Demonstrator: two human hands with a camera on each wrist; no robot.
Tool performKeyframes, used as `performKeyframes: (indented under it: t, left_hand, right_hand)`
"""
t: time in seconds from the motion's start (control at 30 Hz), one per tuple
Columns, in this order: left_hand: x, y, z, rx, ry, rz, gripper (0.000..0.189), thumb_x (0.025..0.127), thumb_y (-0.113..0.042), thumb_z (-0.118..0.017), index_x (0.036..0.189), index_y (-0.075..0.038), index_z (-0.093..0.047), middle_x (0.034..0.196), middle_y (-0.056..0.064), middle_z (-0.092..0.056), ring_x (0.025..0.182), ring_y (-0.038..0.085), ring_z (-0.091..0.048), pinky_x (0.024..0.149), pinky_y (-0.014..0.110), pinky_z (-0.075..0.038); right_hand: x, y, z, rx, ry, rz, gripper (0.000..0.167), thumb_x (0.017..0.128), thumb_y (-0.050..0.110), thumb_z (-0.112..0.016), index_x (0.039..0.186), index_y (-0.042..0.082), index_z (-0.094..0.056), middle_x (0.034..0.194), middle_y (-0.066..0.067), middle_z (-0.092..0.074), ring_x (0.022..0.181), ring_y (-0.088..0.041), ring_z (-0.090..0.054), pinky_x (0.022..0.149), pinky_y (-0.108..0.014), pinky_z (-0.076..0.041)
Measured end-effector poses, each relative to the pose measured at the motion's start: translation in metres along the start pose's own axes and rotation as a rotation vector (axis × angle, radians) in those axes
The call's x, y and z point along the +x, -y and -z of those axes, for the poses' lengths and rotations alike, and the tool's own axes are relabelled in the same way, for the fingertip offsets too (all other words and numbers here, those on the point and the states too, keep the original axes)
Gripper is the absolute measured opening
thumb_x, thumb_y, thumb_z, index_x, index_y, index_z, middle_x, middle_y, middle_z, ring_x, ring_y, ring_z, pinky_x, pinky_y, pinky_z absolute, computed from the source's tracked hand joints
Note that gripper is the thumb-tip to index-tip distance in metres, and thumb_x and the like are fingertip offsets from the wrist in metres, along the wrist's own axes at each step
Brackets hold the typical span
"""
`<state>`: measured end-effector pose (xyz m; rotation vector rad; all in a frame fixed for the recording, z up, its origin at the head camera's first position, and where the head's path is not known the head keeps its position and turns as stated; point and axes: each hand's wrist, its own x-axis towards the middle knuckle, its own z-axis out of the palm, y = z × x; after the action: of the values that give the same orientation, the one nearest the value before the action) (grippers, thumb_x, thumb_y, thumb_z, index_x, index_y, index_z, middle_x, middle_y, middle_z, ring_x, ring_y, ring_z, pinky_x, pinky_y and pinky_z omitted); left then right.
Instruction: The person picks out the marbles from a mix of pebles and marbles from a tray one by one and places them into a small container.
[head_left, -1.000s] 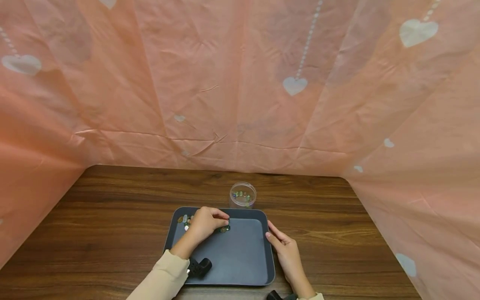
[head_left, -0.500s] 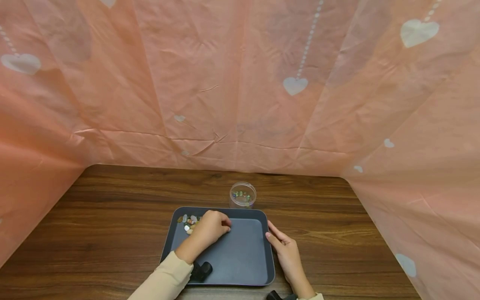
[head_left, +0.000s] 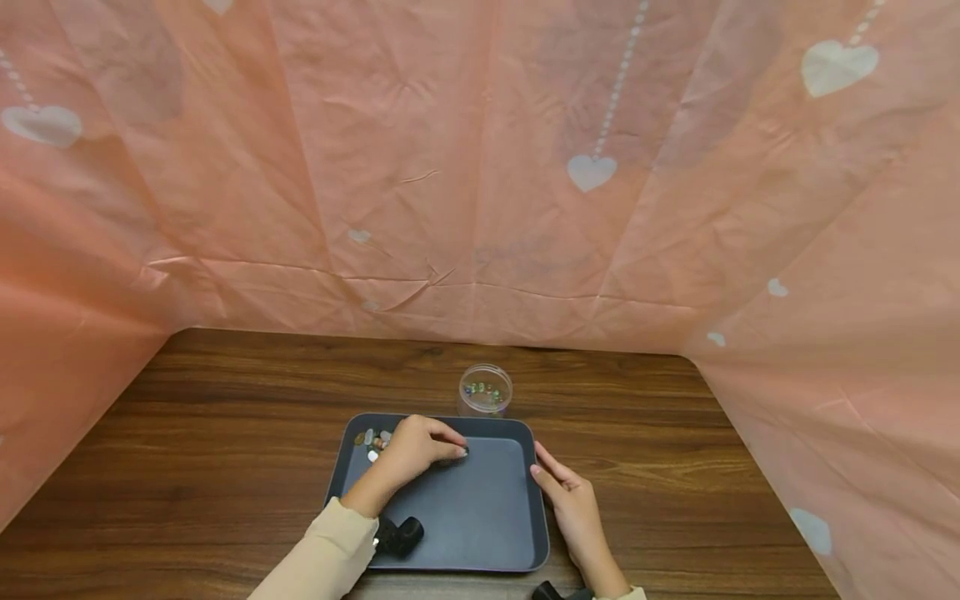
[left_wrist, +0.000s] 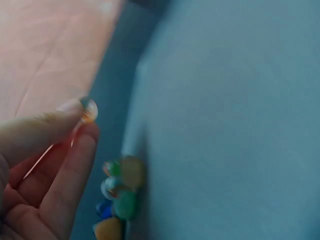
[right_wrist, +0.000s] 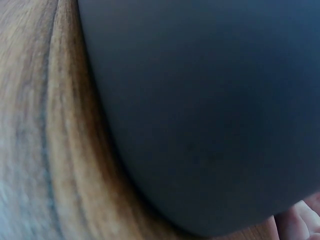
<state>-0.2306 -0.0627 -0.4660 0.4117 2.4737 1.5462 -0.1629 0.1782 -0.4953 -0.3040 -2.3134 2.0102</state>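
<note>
My left hand is over the back part of the grey tray, pinching a small clear glass marble with orange and green in it between thumb and fingertips. Below those fingers, in the left wrist view, a cluster of coloured stones and marbles lies along the tray's wall. More pebbles, pale, brown and white, sit in the back left corner, partly covered by the hand. My right hand holds the tray's right side, thumb on the rim and fingers along the outer wall, which fills much of the right wrist view.
Just behind the tray stands a clear round jar with several coloured marbles in it. The wooden table is enclosed by a pink curtain with white hearts. A black wrist device hangs over the tray's front left.
My left hand dipped lower into the tray half a second ago, then shifted back up and slightly right with a marble between its fingertips. The right hand and tray stay put.
</note>
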Motion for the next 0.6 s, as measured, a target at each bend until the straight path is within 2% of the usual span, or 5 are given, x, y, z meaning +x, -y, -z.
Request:
performKeyframes:
  t: [0.07,0.13,0.23,0.4,0.6]
  left_hand:
    - [0.001,0.003,0.004,-0.220,0.023,0.077,0.023,0.082,-0.015,-0.080,0.101,-0.001,-0.078,0.095,0.008,-0.078,0.079,0.009,-0.069,0.072,0.026,-0.057]
    - [0.002,0.004,0.009,-0.403,0.045,0.124,0.030,0.085,-0.011,-0.077,0.110,0.006,-0.073,0.100,0.010,-0.078,0.087,0.014,-0.073,0.082,0.031,-0.059]
    - [0.003,0.003,0.015,-0.572,0.051,0.147,0.036,0.088,-0.007,-0.073,0.118,0.012,-0.066,0.103,0.010,-0.077,0.095,0.015,-0.073,0.091,0.033,-0.057]
    - [0.010,-0.007,0.025,-0.698,0.041,0.145,0.036,0.092,-0.003,-0.067,0.124,0.014,-0.062,0.103,0.005,-0.076,0.094,0.008,-0.072,0.096,0.031,-0.054]
    - [0.023,-0.029,0.039,-0.733,0.018,0.124,0.036,0.094,0.000,-0.063,0.127,0.014,-0.059,0.100,-0.002,-0.073,0.094,0.008,-0.071,0.099,0.032,-0.051]
  right_hand:
    - [0.000,0.000,-0.001,0.002,0.001,0.000,0.041,0.094,0.020,-0.069,0.133,0.010,-0.064,0.137,-0.003,-0.061,0.114,0.011,-0.056,0.093,-0.008,-0.044]
    - [0.000,0.000,-0.001,-0.004,0.002,0.002,0.041,0.094,0.021,-0.069,0.133,0.010,-0.063,0.138,-0.003,-0.060,0.115,0.010,-0.056,0.092,-0.008,-0.044]
    - [-0.001,0.001,-0.002,-0.008,0.005,0.007,0.042,0.094,0.022,-0.069,0.134,0.010,-0.063,0.138,-0.004,-0.059,0.115,0.010,-0.055,0.092,-0.008,-0.044]
    - [-0.002,0.003,-0.002,0.005,0.010,0.009,0.043,0.094,0.022,-0.069,0.135,0.010,-0.062,0.139,-0.004,-0.059,0.114,0.011,-0.055,0.092,-0.008,-0.044]
    - [0.000,0.001,-0.001,-0.002,0.004,0.014,0.042,0.095,0.022,-0.068,0.135,0.010,-0.062,0.139,-0.005,-0.059,0.116,0.009,-0.055,0.092,-0.008,-0.044]
